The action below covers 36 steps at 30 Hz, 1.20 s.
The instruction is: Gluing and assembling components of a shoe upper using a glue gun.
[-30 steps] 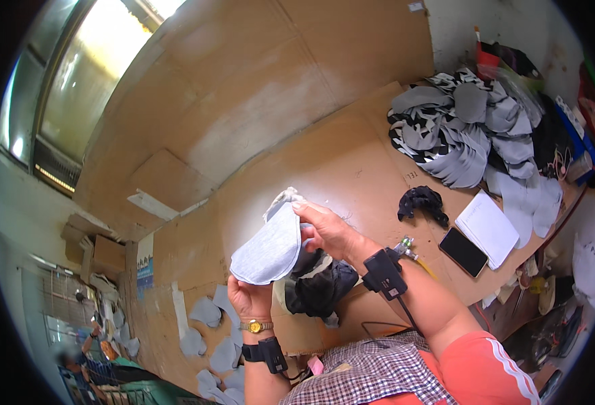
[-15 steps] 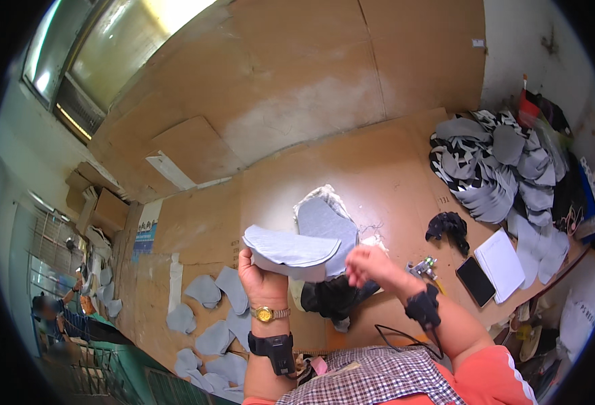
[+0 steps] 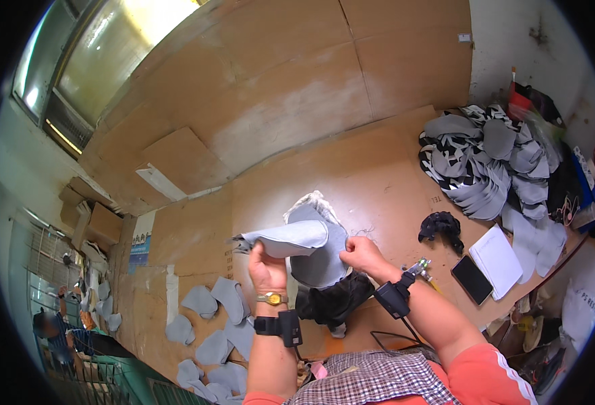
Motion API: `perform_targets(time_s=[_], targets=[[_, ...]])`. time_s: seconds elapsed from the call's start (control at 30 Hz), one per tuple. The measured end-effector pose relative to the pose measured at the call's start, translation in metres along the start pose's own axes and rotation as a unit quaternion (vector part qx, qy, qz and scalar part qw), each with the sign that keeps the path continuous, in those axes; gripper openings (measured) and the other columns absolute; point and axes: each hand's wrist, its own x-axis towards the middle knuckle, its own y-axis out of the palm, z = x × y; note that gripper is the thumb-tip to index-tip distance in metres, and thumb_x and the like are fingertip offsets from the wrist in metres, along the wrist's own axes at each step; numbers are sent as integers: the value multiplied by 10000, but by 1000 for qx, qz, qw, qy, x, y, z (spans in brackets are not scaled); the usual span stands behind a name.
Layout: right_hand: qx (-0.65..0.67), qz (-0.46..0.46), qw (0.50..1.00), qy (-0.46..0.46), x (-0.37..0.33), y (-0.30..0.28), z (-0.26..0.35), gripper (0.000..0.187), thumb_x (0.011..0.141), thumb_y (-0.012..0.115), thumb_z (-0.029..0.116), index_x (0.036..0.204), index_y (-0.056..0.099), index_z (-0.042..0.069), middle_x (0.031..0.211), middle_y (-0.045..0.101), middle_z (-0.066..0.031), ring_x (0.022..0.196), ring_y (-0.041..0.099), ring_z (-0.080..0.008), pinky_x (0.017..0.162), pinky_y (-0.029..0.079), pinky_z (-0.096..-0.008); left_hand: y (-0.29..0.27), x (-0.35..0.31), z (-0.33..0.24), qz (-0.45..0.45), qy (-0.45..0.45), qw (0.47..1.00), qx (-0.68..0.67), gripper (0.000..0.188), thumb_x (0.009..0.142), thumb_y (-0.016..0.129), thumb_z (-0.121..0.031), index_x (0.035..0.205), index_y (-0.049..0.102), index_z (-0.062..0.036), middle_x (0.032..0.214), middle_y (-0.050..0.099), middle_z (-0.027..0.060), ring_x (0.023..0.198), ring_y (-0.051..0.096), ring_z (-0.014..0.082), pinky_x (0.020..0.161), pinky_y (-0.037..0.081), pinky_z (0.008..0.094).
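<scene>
My left hand is closed around a curved grey fabric piece, seemingly a folded stack with several layers fanned at its left end. Beneath it, another flat grey fabric piece lies over a white cloth-covered pad. At that piece's right edge my right hand is closed, fingers pinched on the rim. Black cloth lies bunched under the near end of the pad. Both wrists carry strapped black devices.
Loose grey cut pieces are spread at the left. A tall heap of grey and black-white pieces stands at the right. Nearer lie a black bundle, a phone, white paper and a metal tool. Someone works far left.
My left hand has turned, so the stack's layered end now points left. My right hand has moved onto the edge of the flat grey piece, fingers closing there. The view has shifted slightly.
</scene>
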Motion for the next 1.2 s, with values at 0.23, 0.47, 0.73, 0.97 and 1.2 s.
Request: perform_targets(time_s=[0.23,0.47,0.73,0.97,1.2], targets=[[508,126,850,62,-2,17,17,154,876,533,212,805,582,84,809,580,-32,755,573,-143,690,479,-305,-43,-5,34,-38,-59,995,-72,318,916,467,-215,1173,543,-44,1242,558,121,1171,489,314,1008,358,505],[534,120,828,120,-14,18,9,131,888,591,189,993,531,137,922,573,10,798,550,-92,663,464,-277,-51,-10,36,-48,-80,992,-90,382,916,433,-221,1248,492,-41,1341,480,153,1252,411,357,1060,279,549],[405,47,899,161,-27,10,-45,127,836,645,55,875,530,91,733,553,15,600,523,-60,437,416,-188,-59,-14,43,-61,-81,992,-75,408,911,423,-223,1274,474,-44,1357,467,146,1265,404,348,1054,286,549],[312,-59,946,60,-22,29,-66,74,814,612,28,801,541,43,686,555,8,580,518,-81,493,439,-249,-30,-11,17,-93,-60,991,-81,375,930,443,-241,1246,507,-50,1303,521,120,1213,468,315,1026,345,503],[194,-1,977,-93,-45,-6,-1,50,829,592,37,875,602,21,718,595,-19,619,552,-117,564,465,-256,71,-7,-40,88,-43,979,-181,325,946,439,-213,1172,562,-15,1226,581,124,1175,511,281,1039,352,473]])
